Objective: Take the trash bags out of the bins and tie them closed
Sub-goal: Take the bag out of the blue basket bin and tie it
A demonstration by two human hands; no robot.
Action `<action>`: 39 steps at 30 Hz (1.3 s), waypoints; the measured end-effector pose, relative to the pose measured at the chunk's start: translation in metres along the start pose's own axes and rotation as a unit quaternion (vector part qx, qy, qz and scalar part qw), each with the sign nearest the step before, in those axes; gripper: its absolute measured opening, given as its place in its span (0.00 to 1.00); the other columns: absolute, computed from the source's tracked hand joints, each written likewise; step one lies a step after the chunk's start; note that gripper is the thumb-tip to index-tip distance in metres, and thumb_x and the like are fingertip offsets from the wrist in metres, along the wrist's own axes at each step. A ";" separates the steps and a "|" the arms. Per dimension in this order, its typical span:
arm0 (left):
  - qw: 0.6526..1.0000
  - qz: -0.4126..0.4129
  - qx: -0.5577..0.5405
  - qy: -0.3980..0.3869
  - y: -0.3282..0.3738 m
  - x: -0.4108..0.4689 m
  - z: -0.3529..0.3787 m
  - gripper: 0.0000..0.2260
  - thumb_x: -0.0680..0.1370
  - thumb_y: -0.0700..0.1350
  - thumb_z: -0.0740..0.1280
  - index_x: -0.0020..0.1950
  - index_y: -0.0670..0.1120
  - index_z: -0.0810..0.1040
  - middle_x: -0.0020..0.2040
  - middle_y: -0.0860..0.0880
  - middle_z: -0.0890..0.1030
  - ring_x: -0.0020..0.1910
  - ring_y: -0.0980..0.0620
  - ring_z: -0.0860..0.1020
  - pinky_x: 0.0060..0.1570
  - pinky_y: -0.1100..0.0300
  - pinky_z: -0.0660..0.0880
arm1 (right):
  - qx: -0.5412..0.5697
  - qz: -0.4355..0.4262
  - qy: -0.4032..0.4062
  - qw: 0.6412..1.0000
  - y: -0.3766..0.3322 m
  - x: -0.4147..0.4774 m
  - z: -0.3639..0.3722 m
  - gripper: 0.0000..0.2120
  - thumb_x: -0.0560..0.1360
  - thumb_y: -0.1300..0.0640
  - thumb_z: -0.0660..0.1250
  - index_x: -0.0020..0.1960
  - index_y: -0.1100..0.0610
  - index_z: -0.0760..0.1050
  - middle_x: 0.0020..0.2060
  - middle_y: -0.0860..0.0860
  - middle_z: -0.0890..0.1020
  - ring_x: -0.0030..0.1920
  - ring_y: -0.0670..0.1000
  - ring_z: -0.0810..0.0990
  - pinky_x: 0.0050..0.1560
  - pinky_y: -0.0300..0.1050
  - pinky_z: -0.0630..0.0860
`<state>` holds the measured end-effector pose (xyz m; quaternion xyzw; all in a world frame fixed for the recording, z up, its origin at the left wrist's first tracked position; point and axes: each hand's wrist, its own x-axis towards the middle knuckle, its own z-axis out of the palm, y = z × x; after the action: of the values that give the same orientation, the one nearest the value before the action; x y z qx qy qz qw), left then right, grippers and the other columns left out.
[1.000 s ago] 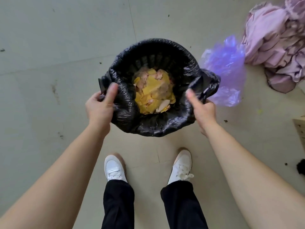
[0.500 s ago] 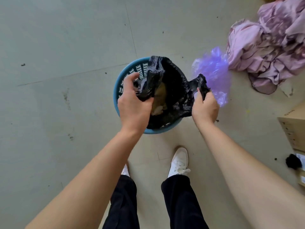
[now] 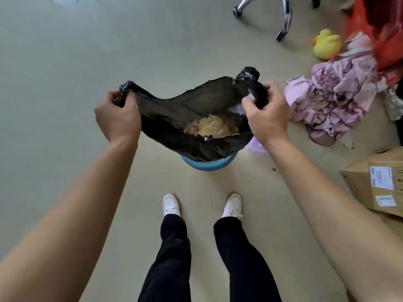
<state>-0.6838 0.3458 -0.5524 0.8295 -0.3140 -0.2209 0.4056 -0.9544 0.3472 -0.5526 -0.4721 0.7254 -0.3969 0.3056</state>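
A black trash bag point(image 3: 185, 107) hangs stretched between my two hands above a blue bin point(image 3: 207, 164), of which only the near rim shows. My left hand point(image 3: 117, 117) grips the bag's left corner. My right hand point(image 3: 267, 118) grips the bunched right corner. The bag's mouth gapes open and yellow scraps point(image 3: 212, 127) lie inside. The bag's bottom still hides most of the bin.
A purple plastic bag point(image 3: 258, 144) peeks out beside the bin. Pink crumpled cloth point(image 3: 331, 99) lies on the floor at right, with a yellow toy duck point(image 3: 327, 43), chair legs point(image 3: 283, 16) and cardboard boxes point(image 3: 377, 184). My white shoes point(image 3: 202, 205) stand just behind the bin.
Both hands have pulled the bag's rim off the bin, lifted it and spread it wide apart. The view has tilted up, showing the duck and chair legs.
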 end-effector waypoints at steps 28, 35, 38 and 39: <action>0.987 -0.096 0.096 -0.085 -0.314 0.124 -0.252 0.11 0.77 0.55 0.68 0.46 0.48 0.77 0.46 0.47 0.82 0.46 0.46 0.80 0.50 0.53 0.78 | -0.201 0.028 -0.170 0.964 -0.024 -0.223 0.306 0.14 0.78 0.45 0.66 0.52 0.54 0.82 0.46 0.51 0.85 0.50 0.54 0.83 0.53 0.46 0.76; 0.981 -0.147 0.081 -0.098 -0.436 0.083 -0.226 0.22 0.76 0.60 0.68 0.62 0.47 0.75 0.59 0.45 0.78 0.52 0.50 0.78 0.60 0.53 0.76 | -0.204 0.073 -0.313 0.925 0.086 -0.276 0.355 0.24 0.76 0.43 0.68 0.69 0.50 0.73 0.62 0.51 0.79 0.60 0.49 0.78 0.63 0.46 0.73; 0.975 -0.176 0.087 -0.101 -0.438 0.053 -0.240 0.41 0.73 0.65 0.69 0.78 0.46 0.59 0.71 0.45 0.67 0.65 0.50 0.72 0.67 0.57 0.69 | -0.186 0.097 -0.339 0.917 0.095 -0.297 0.339 0.45 0.71 0.34 0.70 0.79 0.49 0.55 0.74 0.53 0.66 0.71 0.50 0.69 0.71 0.51 0.67; 0.971 -0.188 0.090 -0.113 -0.438 0.043 -0.245 0.45 0.72 0.66 0.69 0.80 0.46 0.54 0.74 0.45 0.64 0.69 0.50 0.70 0.69 0.55 0.67 | -0.196 0.101 -0.349 0.911 0.095 -0.302 0.332 0.51 0.68 0.31 0.70 0.80 0.49 0.50 0.77 0.53 0.61 0.74 0.51 0.65 0.73 0.53 0.64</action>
<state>-0.3514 0.6542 -0.7717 0.8765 -0.2149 -0.3563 0.2422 -0.6137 0.5548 -0.7798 -0.5554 0.6793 -0.0233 0.4790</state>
